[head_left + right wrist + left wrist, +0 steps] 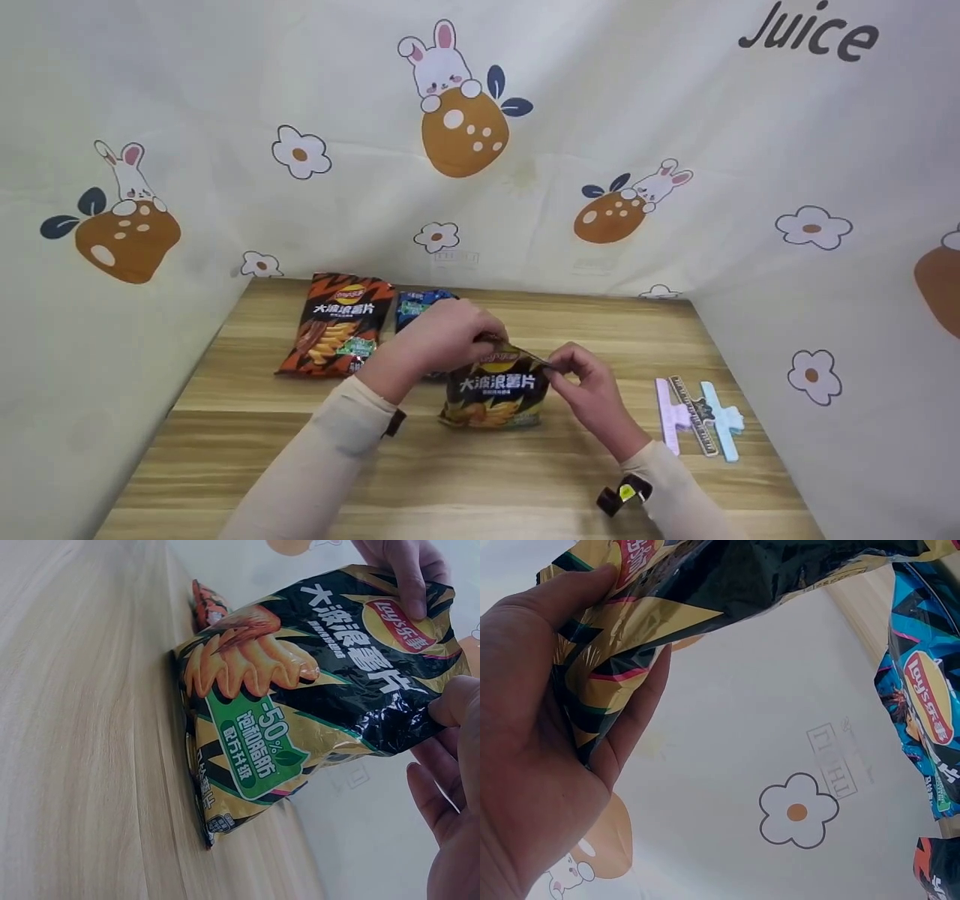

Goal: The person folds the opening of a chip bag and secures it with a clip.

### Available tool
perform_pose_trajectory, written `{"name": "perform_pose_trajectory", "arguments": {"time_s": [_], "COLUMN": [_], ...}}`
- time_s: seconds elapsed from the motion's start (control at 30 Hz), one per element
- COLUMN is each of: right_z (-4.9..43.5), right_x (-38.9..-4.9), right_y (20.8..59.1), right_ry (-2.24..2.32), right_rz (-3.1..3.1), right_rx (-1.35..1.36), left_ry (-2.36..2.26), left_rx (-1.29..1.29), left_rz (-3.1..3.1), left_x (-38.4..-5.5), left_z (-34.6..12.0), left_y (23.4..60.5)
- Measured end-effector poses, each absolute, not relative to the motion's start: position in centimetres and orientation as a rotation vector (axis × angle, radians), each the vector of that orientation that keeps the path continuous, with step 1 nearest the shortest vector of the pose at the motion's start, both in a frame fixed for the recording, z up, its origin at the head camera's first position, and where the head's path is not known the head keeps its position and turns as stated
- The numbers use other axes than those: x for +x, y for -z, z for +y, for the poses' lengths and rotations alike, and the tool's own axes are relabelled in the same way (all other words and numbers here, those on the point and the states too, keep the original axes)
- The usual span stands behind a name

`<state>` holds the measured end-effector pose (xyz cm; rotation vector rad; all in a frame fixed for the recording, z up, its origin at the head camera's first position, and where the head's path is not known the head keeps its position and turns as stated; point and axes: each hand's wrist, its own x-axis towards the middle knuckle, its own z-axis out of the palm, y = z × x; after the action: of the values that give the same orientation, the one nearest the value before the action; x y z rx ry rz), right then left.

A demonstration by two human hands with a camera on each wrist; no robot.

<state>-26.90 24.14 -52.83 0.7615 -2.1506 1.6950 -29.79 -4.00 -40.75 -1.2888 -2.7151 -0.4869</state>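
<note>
A black and gold bag of Lay's potato chips (pixel 495 394) stands upright with its bottom on the table, its front facing the head camera. My left hand (pixel 450 334) pinches the bag's top left part between thumb and fingers. At the top right corner, my right hand (pixel 592 390) pinches the edge between thumb and fingers. The right wrist view shows the chip bag (pixel 277 697) front with both hands at its upper end. Whether the top is sealed cannot be told.
A red and black chip bag (pixel 337 330) lies at the back left, beside a blue chip bag (pixel 424 306) partly hidden by my left hand. To the right lie a purple clip (pixel 666 416), a dark patterned clip (pixel 691 412) and a light blue clip (pixel 721 420). A printed curtain (pixel 360 202) surrounds the table.
</note>
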Motion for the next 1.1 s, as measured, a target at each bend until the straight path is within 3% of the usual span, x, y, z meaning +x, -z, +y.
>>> {"name": "perform_pose_trajectory", "arguments": {"time_s": [0.33, 0.77, 1.1], "right_z": [24.0, 23.2, 24.6], "right_x": [-26.9, -25.9, -27.3], "right_y": [52.9, 51.4, 53.1], "right_ry": [-1.648, -1.363, -1.238], "right_rz": [-2.126, -2.020, -2.066], "right_rx": [0.763, 0.968, 1.056], "left_ry": [0.557, 0.638, 0.622], "left_rx": [-1.312, -1.336, -1.292], "left_rz": [-2.669, -2.694, -2.820], "left_x": [-29.7, -29.7, -29.7], "left_z": [-4.1, -4.3, -4.0], "left_y": [40.6, 40.4, 39.8]}}
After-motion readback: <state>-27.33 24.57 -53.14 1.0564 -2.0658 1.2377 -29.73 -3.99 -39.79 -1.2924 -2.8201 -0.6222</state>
